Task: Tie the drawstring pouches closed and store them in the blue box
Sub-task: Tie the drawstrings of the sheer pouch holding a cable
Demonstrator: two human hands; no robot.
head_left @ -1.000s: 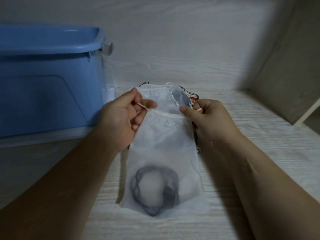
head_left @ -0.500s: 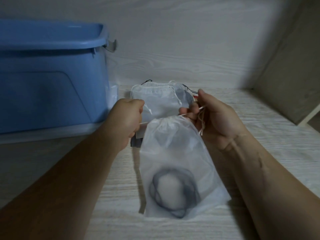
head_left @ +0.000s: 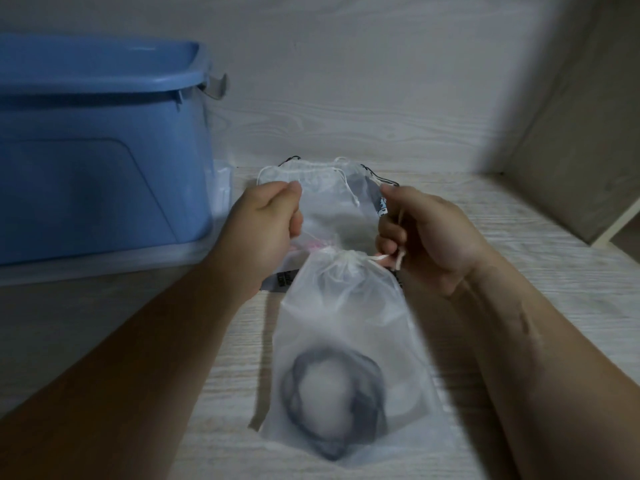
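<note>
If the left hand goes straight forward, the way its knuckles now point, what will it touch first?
Most likely the rear white pouch lying just beyond the left hand; depth is unclear, so it might pass over it to the wall.

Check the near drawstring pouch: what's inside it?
A dark coiled loop shows through the translucent fabric of the near drawstring pouch, low down. Fabric and blur hide what it is; the gathered neck hides anything higher.

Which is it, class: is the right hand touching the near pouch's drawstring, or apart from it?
Touching. The head view shows the right hand pinching the white drawstring that leads from the gathered neck of the near pouch.
</note>
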